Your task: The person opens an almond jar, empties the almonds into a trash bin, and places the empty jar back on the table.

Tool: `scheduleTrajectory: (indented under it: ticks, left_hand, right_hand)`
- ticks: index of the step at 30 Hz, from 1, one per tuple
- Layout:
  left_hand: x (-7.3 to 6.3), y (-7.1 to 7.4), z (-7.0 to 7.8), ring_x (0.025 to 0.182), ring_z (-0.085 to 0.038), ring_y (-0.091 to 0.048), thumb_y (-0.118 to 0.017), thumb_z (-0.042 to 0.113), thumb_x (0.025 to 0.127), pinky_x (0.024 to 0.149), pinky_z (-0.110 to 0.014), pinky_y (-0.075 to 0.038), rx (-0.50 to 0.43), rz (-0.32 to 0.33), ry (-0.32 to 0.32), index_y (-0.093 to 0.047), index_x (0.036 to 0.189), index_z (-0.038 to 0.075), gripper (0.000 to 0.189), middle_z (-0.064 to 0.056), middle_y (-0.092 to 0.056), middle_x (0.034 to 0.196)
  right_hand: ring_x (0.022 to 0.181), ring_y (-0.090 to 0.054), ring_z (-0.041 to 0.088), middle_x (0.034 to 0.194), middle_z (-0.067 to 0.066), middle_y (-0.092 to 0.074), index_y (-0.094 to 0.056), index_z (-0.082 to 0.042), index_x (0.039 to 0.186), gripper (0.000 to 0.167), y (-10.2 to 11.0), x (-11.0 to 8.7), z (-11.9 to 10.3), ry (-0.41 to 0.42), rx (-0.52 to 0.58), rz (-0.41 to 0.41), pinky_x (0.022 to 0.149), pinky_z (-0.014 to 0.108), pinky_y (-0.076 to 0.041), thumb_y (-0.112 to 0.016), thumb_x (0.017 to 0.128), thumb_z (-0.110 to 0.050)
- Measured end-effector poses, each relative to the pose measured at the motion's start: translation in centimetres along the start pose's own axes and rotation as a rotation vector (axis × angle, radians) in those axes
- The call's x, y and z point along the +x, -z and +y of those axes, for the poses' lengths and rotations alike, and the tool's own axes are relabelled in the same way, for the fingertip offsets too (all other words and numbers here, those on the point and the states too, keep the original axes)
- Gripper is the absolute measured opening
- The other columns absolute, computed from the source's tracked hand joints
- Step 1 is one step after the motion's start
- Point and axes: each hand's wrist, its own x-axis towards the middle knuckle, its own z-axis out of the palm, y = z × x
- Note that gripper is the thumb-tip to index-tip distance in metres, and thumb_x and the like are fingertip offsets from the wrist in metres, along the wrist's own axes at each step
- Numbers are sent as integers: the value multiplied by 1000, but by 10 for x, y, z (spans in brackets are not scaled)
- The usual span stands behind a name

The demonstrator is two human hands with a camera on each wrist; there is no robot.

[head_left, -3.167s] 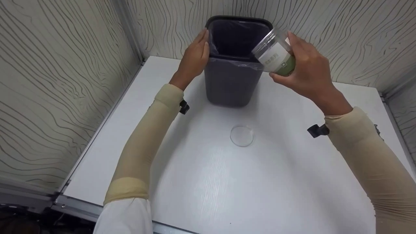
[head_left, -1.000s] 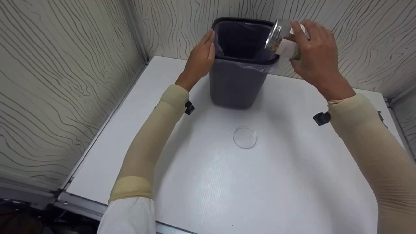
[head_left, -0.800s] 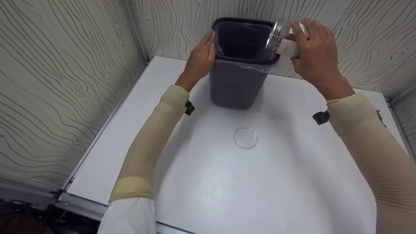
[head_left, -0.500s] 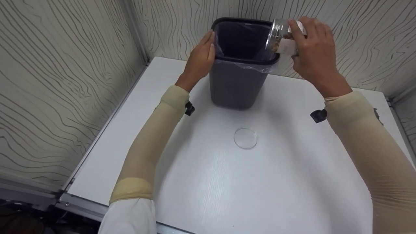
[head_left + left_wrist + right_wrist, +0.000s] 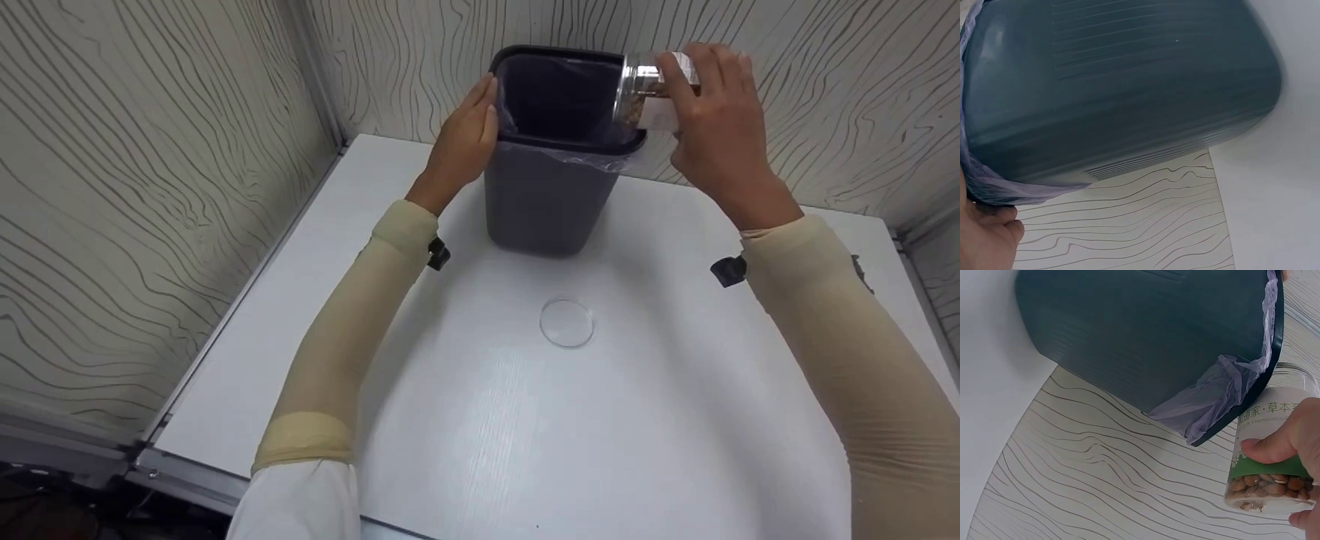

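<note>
My right hand [image 5: 724, 124] holds a clear plastic jar [image 5: 1272, 436] with a white and green label, thumb across the label. The jar is tipped on its side, its mouth overlapping the right rim of a dark grey trash bin [image 5: 544, 199]. Brown almond-like nuts [image 5: 1269, 486] show inside the jar, some near the mouth in the head view. My left hand [image 5: 465, 139] rests against the left side of the bin at the rim, its fingers straight in the head view. A thin plastic liner [image 5: 1221, 385] folds over the bin's rim.
A clear round disc [image 5: 567, 322] lies on the white table [image 5: 480, 420] in front of the bin. Patterned wall panels [image 5: 420, 45] stand behind and to the left. A metal frame edge [image 5: 187, 480] runs along the table's front left.
Since 3.2 seconds ago the jar has turned, moving the green label out of the head view, and shifted over the right rim. Lately it has tipped slightly more. The left hand stays on the bin.
</note>
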Motion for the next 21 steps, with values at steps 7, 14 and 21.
scheduleTrajectory:
  ticks: [7, 14, 21]
  left_hand:
    - [-3, 1, -1, 149, -4, -19, -27, 25, 113, 117, -14, -16, -10, 7, -11, -28, 158, 3, 51, -9, -25, 167]
    - [-4, 3, 2, 150, -4, -18, -26, 26, 112, 117, -15, -16, -22, -5, -1, -26, 159, 5, 51, -8, -23, 167]
    - [-4, 3, 3, 150, -2, -16, -25, 28, 112, 117, -15, -15, -21, -10, 8, -26, 160, 7, 52, -6, -22, 168]
  right_hand:
    - [141, -33, 42, 147, 25, -41, -38, -12, 153, 88, -2, 0, -4, 4, -1, 11, 121, 58, -17, -67, 76, 17]
    - [140, -34, 44, 147, 26, -41, -39, -12, 153, 93, 0, 3, -6, 16, 6, 15, 121, 59, -17, -67, 71, 19]
    - [141, -33, 42, 148, 24, -41, -39, -14, 154, 92, 1, 1, -6, 12, 0, 25, 121, 59, -16, -65, 73, 20]
